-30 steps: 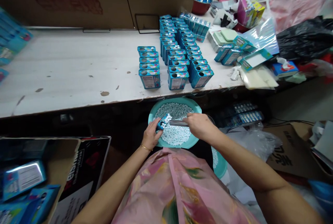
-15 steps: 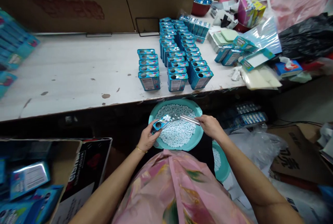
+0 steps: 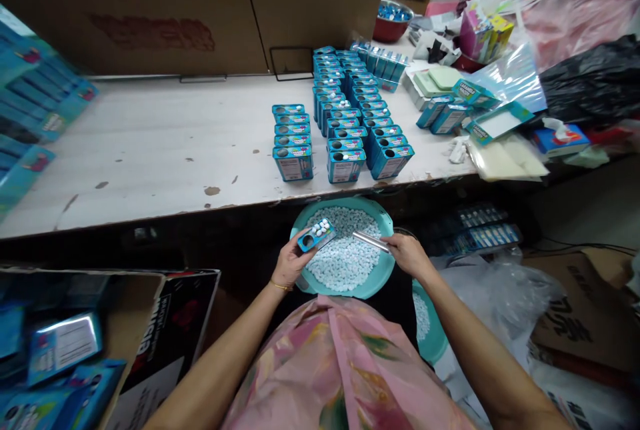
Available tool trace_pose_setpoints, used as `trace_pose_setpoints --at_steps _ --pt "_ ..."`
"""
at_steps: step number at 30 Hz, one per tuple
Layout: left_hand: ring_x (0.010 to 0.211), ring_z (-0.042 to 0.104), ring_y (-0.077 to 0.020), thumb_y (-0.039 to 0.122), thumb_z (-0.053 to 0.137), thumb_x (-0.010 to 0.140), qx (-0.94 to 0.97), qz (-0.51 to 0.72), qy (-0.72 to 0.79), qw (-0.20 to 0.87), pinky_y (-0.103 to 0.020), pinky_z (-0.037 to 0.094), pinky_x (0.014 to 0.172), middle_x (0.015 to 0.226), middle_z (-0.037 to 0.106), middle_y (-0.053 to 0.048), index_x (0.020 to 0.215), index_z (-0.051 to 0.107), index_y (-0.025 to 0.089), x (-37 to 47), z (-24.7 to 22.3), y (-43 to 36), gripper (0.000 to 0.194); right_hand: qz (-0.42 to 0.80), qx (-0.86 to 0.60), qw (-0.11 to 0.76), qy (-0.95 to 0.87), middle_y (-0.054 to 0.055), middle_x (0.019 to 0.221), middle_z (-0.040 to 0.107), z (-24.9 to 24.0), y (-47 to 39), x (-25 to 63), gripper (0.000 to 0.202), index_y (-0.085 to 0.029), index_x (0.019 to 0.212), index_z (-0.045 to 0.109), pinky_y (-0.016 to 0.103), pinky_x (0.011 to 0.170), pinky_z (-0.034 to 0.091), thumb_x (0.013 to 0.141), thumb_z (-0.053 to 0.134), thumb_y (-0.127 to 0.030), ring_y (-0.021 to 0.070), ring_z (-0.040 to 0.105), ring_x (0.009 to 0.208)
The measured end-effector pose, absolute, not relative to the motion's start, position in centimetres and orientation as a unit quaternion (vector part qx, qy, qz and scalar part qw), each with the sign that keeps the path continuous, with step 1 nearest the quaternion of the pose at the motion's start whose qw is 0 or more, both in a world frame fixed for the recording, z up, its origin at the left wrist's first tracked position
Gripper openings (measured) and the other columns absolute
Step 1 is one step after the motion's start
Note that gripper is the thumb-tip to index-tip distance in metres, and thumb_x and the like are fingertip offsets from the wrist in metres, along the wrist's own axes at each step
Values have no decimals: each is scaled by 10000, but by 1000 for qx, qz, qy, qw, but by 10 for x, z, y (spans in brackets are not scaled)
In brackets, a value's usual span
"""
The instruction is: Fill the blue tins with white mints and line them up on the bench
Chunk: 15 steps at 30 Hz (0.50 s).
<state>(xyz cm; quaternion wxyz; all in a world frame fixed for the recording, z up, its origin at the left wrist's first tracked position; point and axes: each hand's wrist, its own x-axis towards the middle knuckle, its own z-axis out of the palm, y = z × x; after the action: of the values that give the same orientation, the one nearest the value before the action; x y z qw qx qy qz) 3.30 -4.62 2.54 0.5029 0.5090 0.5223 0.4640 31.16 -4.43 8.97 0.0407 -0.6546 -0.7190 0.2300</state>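
Note:
My left hand (image 3: pixel 291 262) grips a small blue candy tin (image 3: pixel 317 235) over the left part of a turquoise basin (image 3: pixel 389 260). Several white candies (image 3: pixel 323 225) lie on the tin's top, beside its dark round opening. In my right hand (image 3: pixel 407 253) is a metal scoop-like tool (image 3: pixel 371 241), long and shiny, pointing left across the basin. Loose white candies (image 3: pixel 343 270) cover the basin's bottom. The basin rests at my lap, just below the table edge. Whether anything lies in the metal tool cannot be made out.
Rows of blue tins (image 3: pixel 345 165) stand on the white table (image 3: pixel 150 150). A large cardboard box (image 3: pixel 200 10) is behind them. An open carton (image 3: pixel 165 323) holding blue packs is at lower left. Bags and boxes crowd the right; a second turquoise basin (image 3: pixel 435 330) sits lower right.
The tin has tilted and lifted slightly away from the metal tool, so its top faces me more. The tool's tip has drawn back to the right. The whole view has shifted a little.

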Motion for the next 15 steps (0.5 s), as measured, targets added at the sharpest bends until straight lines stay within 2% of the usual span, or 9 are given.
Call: trace_pose_setpoints --at_steps 4,7,11,15 --pt "936 566 -192 316 657 593 453 493 526 525 -349 399 899 1007 606 -59 1065 537 148 48 21 -43 515 204 -634 215 -715 39 848 631 107 -47 301 316 -205 1021 625 230 693 420 798 401 -181 139 573 785" --pt "914 573 -178 314 661 582 408 513 524 544 -336 408 886 985 607 -51 1068 528 149 58 17 -40 530 177 -611 277 -720 40 838 614 122 -46 286 313 -195 1035 613 230 685 427 814 393 -181 132 568 767" --pt "907 576 -176 303 669 558 395 524 520 547 -329 414 877 973 606 -42 1057 532 154 61 14 -36 539 156 -598 271 -738 40 839 608 126 -46 270 320 -192 1047 601 226 695 431 827 372 -165 127 562 770" --pt "891 580 -175 298 638 588 444 493 537 521 -327 424 860 956 613 -38 1055 539 158 57 18 -36 497 72 -593 154 -787 53 866 601 124 -53 254 338 -200 1091 572 229 665 421 830 363 -149 142 540 790"
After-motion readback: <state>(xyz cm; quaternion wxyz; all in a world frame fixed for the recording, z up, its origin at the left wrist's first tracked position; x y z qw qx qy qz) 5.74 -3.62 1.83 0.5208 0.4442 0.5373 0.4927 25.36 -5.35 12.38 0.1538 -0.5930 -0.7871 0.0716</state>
